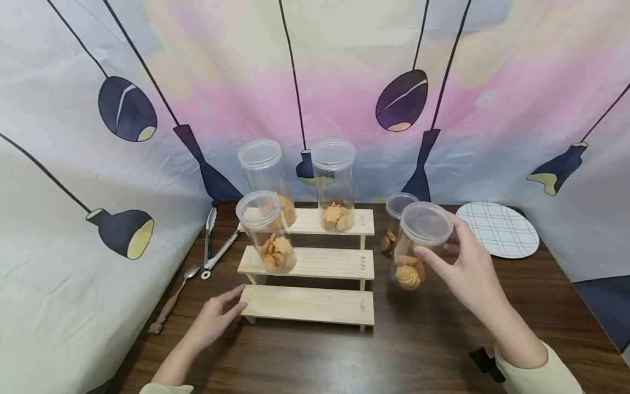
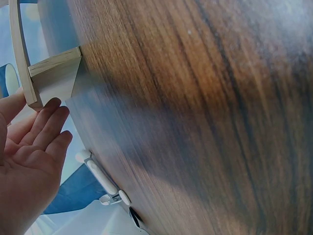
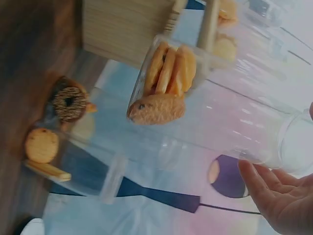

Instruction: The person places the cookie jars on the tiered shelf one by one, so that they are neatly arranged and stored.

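My right hand grips a tall clear jar just under its lid, thumb on the near side. Cookies lie in the jar's bottom; in the right wrist view the jar slants across, above the table. At the left end of the lowest shelf of a three-step wooden stand, my left hand touches the edge with loosely extended fingers. Two clear cookie jars stand on the top step, a left one and a right one. Another cookie jar is on the middle step's left.
Behind the held jar stands a shorter jar with cookies. Metal tongs and a spoon lie left of the stand. A white checked plate is at the back right, before a printed cloth backdrop.
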### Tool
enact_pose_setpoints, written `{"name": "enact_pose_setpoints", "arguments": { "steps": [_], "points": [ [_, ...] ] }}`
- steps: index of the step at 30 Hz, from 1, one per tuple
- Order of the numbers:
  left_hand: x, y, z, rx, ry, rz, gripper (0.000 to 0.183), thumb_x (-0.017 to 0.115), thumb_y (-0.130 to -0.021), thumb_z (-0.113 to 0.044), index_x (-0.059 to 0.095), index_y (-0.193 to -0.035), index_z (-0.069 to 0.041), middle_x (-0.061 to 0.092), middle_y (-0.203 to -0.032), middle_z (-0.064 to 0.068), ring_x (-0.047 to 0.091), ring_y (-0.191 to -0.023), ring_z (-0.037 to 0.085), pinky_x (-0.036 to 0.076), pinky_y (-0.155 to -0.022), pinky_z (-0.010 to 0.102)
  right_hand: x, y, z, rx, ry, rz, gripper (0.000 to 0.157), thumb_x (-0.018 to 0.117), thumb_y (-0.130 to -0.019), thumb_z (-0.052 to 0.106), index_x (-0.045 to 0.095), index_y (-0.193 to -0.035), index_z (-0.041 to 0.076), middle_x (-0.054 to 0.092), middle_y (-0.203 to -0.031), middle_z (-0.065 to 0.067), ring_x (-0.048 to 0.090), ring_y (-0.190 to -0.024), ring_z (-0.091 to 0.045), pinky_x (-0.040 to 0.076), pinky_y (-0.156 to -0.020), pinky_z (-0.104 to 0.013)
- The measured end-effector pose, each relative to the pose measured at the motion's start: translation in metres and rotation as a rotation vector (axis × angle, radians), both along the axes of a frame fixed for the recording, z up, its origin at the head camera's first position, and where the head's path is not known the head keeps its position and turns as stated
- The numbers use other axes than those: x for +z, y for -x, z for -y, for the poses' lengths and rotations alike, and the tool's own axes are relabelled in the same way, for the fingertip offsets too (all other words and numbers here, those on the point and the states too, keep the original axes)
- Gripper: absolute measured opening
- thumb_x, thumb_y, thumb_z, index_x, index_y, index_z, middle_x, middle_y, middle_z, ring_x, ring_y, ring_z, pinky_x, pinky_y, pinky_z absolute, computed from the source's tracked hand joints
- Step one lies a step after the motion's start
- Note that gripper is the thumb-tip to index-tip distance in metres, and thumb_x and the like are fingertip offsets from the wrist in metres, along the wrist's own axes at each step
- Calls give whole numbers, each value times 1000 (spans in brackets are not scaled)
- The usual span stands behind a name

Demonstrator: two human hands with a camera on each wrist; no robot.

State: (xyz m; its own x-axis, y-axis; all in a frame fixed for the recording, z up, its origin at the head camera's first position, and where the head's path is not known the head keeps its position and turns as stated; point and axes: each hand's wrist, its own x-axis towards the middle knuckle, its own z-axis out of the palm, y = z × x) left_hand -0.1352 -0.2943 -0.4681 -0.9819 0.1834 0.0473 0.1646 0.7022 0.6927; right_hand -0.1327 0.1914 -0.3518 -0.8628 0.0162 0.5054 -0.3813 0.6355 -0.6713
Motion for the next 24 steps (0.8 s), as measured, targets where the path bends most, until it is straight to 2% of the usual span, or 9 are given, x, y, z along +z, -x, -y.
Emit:
{"name": "enact_pose_setpoints", "arguments": {
  "steps": [2,4,6,10,19,24],
  "points": [
    [0,0,0,0,-2,2,51,61,-96,-28,52,-136,3,53,-134,19,53,-111,23,42,-95,51,5,-1,2,5,0,-6,76,81,-80,23,41,-144,15,57,-119,-8,56,-101,-20,41,-80,-8],
    [-1,0,0,-1,-5,6,51,61,-96,-27,52,-136,4,53,-134,19,53,-107,23,43,-94,50,9,-1,5,12,-1,-15,76,81,-80,23,41,-144,17,57,-118,-6,55,-101,-17,42,-80,-9],
    [-1,0,0,-3,-4,7,51,61,-96,-27,52,-136,4,53,-134,19,52,-115,25,43,-95,50,11,0,8,22,-2,-27,76,82,-79,23,42,-144,19,57,-118,-4,55,-101,-14,43,-80,-9],
    [0,1,0,-8,-8,5,51,61,-96,-27,52,-136,4,53,-134,19,55,-107,26,46,-89,46,16,0,13,53,6,-50,76,83,-78,22,44,-143,20,58,-118,-1,56,-101,-12,46,-79,-12],
    [0,1,1,-17,-8,-3,52,61,-96,-27,51,-136,5,52,-134,20,46,-125,36,39,-98,54,27,3,27,126,41,-63,76,83,-78,20,44,-142,25,59,-117,2,59,-102,-9,49,-79,-16],
    [-1,0,1,-16,-8,-3,52,61,-96,-27,51,-136,4,52,-134,20,48,-123,32,40,-97,54,30,9,38,155,53,-67,76,83,-78,23,44,-143,26,59,-117,3,59,-102,-10,51,-78,-21]
  ]
}}
